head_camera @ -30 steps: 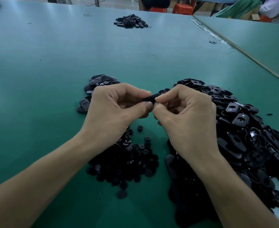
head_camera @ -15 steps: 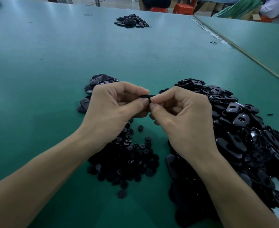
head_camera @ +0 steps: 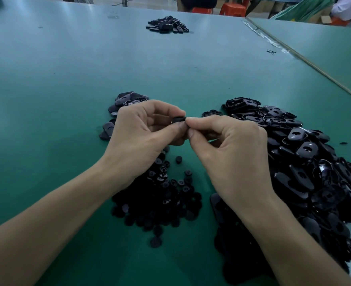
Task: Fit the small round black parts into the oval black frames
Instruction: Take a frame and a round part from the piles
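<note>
left fingers [head_camera: 177, 129]: thumb and forefinger pinch the left end of a black piece [head_camera: 178, 120]; the other fingers are curled in
right fingers [head_camera: 193, 120]: thumb and forefinger pinch the right end of the same piece, tips almost touching the left ones
black piece: held between both hands above the worktop, edge-on and mostly hidden (can't tell if a round part sits in it)
left hand [head_camera: 141, 137]: back to camera, forearm coming in from lower left
right hand [head_camera: 232, 149]: back to camera, forearm coming in from lower right
round parts [head_camera: 160, 201]: loose heap on the worktop under and below the left hand; a few lie just off the heap's edge
lone round part [head_camera: 156, 242]: just off the near edge of the heap
frames [head_camera: 315, 172]: big heap to the right of the right hand, running to the frame's right edge, holes showing on several
small pile [head_camera: 129, 100]: oval black pieces just behind the left hand, partly hidden by it
far pile [head_camera: 167, 25]: more black pieces near the far edge, well apart
worktop [head_camera: 67, 79]: green, matte
second worktop [head_camera: 335, 48]: green, butted along the right side
stools [head_camera: 232, 9]: orange, beyond the far edge
</note>
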`<action>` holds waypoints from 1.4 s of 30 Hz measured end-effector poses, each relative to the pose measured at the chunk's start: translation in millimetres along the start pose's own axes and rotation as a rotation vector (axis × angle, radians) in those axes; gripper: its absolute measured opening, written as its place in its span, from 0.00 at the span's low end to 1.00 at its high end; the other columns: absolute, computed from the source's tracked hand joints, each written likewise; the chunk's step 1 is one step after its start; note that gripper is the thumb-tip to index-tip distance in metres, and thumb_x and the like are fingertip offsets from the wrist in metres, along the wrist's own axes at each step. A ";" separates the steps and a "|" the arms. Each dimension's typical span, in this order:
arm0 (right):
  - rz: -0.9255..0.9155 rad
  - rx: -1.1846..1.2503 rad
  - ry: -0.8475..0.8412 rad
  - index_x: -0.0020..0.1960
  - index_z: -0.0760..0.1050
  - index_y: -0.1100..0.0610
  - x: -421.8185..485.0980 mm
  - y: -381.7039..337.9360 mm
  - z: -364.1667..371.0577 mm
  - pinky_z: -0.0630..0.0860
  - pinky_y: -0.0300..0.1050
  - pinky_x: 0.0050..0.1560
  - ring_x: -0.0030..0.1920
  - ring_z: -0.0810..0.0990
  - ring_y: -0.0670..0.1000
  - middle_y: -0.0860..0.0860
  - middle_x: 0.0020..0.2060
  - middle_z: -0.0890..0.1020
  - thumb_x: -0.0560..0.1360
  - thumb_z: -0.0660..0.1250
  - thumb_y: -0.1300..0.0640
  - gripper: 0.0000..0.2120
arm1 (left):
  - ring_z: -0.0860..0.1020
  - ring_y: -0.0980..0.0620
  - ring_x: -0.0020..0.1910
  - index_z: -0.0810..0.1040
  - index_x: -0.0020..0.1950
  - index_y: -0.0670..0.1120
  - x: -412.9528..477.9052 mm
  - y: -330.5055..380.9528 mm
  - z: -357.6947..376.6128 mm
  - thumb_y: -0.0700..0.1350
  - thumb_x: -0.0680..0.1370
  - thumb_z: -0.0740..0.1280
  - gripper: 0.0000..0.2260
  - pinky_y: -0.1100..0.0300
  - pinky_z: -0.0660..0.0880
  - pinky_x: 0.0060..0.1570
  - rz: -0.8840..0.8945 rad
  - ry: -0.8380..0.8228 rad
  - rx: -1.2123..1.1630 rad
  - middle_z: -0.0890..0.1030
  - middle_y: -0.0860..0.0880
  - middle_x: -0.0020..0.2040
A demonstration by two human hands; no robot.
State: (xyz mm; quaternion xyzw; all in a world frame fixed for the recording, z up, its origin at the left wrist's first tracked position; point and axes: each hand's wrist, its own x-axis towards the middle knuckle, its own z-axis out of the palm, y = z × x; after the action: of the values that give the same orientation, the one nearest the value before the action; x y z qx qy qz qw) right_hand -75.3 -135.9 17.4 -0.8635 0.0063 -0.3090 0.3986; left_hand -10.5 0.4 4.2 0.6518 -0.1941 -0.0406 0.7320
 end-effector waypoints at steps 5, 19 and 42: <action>0.022 0.027 -0.025 0.53 0.86 0.54 -0.5 -1.2 0.1 0.79 0.33 0.45 0.41 0.84 0.40 0.44 0.41 0.86 0.73 0.75 0.62 0.09 | 0.85 0.50 0.38 0.82 0.46 0.44 -0.3 -1.0 2.2 0.33 0.74 0.74 0.07 0.61 0.82 0.41 -0.020 0.047 -0.034 0.86 0.45 0.39; 0.027 0.048 -0.129 0.58 0.85 0.53 -1.8 1.4 2.5 0.71 0.28 0.41 0.42 0.80 0.42 0.44 0.43 0.83 0.75 0.73 0.61 0.12 | 0.84 0.55 0.37 0.82 0.44 0.49 0.4 -1.2 -1.5 0.33 0.71 0.75 0.11 0.65 0.80 0.40 0.082 0.079 0.118 0.86 0.50 0.40; 0.229 0.337 -0.171 0.43 0.83 0.51 9.1 11.3 -10.9 0.76 0.34 0.35 0.34 0.85 0.46 0.46 0.34 0.86 0.74 0.73 0.61 0.05 | 0.85 0.51 0.36 0.85 0.45 0.47 0.1 2.9 -1.7 0.43 0.65 0.76 0.10 0.64 0.80 0.39 -0.062 -0.047 -0.052 0.87 0.45 0.39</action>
State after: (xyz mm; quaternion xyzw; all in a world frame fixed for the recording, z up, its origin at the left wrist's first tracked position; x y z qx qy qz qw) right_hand -71.1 -153.4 19.8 -0.8015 0.0187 -0.1840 0.5687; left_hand -10.4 2.4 6.9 0.6372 -0.1899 -0.0839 0.7422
